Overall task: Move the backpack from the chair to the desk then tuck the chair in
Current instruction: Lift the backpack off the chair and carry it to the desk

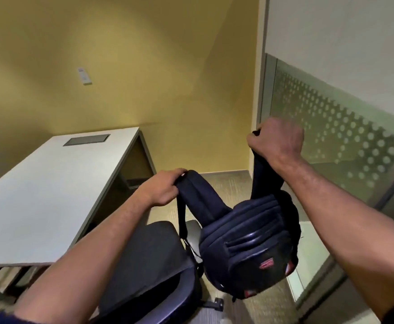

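- Dark fabric backpack (249, 242) hangs in the air by its two straps, clear of the chair (149, 265) seat and to the right of it, above the floor.
- Left hand (163, 188) is closed around one padded strap near its top; right hand (276, 141) is fisted higher up around the other strap, which runs taut down to the bag.
- Neither hand touches the body of the bag; all its weight goes through the straps.
- Desk (39, 195) stands to the left, its white top bare apart from a grey inset panel (86, 139) near the far end.
- Judging by the taut straps and the way the body sags and bulges below them, the bag is soft and carries some weight, so it will likely swing as it is carried across.
- Straps look padded and easy to hold, not slippery; a hand under the base would steady it for setting down.
- It should slump where it lands rather than stand, so laying it flat, well in from the desk edge, seems safest.
- Chair is not yet tucked in.
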Tool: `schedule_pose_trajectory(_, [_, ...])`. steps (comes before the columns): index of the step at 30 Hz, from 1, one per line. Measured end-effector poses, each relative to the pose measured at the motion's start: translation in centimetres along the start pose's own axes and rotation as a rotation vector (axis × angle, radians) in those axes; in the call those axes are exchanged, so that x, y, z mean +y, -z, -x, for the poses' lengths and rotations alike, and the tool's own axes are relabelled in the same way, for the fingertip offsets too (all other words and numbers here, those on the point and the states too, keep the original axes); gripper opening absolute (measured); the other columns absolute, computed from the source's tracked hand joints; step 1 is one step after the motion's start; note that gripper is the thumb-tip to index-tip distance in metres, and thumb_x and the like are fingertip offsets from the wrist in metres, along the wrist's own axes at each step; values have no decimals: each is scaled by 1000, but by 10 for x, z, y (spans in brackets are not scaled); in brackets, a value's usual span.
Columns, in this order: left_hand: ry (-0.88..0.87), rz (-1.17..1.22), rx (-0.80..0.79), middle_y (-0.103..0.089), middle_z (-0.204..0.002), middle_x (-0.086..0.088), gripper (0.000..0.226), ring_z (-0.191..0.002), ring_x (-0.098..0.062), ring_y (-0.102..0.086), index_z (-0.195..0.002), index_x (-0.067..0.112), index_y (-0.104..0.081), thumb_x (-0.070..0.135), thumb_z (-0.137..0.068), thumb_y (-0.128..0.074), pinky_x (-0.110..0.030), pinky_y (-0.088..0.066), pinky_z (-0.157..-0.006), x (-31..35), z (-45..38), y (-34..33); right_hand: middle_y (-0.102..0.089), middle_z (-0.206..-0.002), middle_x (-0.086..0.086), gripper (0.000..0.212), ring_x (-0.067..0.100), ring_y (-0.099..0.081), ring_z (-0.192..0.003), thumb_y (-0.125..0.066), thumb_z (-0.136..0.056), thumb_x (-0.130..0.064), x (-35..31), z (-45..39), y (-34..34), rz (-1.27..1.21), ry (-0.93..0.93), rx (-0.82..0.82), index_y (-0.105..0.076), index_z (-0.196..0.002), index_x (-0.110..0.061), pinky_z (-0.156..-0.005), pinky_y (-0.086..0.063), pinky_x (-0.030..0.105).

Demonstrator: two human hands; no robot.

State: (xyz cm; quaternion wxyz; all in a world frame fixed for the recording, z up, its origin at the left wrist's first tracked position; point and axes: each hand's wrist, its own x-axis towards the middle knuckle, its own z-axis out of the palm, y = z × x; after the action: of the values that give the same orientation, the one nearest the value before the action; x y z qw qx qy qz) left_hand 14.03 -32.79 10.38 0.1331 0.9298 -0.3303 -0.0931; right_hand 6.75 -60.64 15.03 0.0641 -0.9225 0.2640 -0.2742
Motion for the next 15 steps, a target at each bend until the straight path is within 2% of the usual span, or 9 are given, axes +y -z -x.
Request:
schedule_pose_trajectory(4, [29, 180, -27, -59, -144, -10, 61, -134, -26, -53, -148, 9, -48, -7, -89, -44, -22, -37, -99, -24, -28, -1, -52, -57, 1, 31, 19, -44, -48, -61, -82, -36, -23, -37, -15, 62, -12, -13, -65, -63, -13, -53, -31, 24])
schedule_pose_trajectory(7, [93, 488, -3, -64, -135, -6, 59, -131, -21, -54, -137, 7, -59, -15, -86, -37, -30, -43, -109, -38, -51, -4, -50, -57, 1, 31, 19, -44, -48, -61, -83, -36, -33, -62, -22, 85, 5, 8, -64, -63, -12, -53, -31, 24])
schedule_pose_trajectory(9, [218, 806, 73, -67, -125, -13, 62, -119, -24, -58, -125, 5, -64, -22, -81, -30, -28, -53, -95, -51, -87, -1, -48, -57, 1, 30, 18, -42, -48, -60, -81, -36, -54, -107, -36, 103, 50, 21, -64, -63, -11, -52, -30, 23])
schedule_pose_trajectory(11, [261, 880, 149, -66, -122, -22, 53, -111, -31, -59, -114, 3, -69, -20, -84, -32, -34, -53, -89, -42, -90, -2, -45, -56, 1, 29, 18, -40, -48, -59, -79, -35, -57, -112, -32, 122, 56, 24, -60, -61, -12, -52, -29, 23])
schedule_pose_trajectory(13, [264, 707, 219, -69, -115, -19, 30, -108, -34, -62, -107, 3, -73, 4, -96, -45, -38, -50, -91, -40, -111, -9, -43, -55, 0, 27, 17, -40, -48, -59, -78, -34, -61, -139, -50, 91, 100, 29, -56, -59, -14, -52, -28, 23])
schedule_pose_trajectory(14, [246, 616, 211, -71, -109, -12, 30, -103, -31, -64, -105, 6, -73, 26, -98, -52, -36, -49, -86, -36, -111, -10, -43, -55, 0, 27, 18, -41, -48, -59, -77, -34, -62, -139, -50, 99, 107, 21, -55, -58, -14, -53, -29, 23])
schedule_pose_trajectory(15, [271, 596, 193, -71, -101, -5, 42, -96, -27, -65, -101, 10, -71, 48, -93, -56, -35, -49, -79, -29, -112, -10, -44, -54, 0, 28, 19, -44, -48, -59, -76, -33, -64, -137, -51, 97, 100, 23, -55, -58, -13, -53, -30, 24])
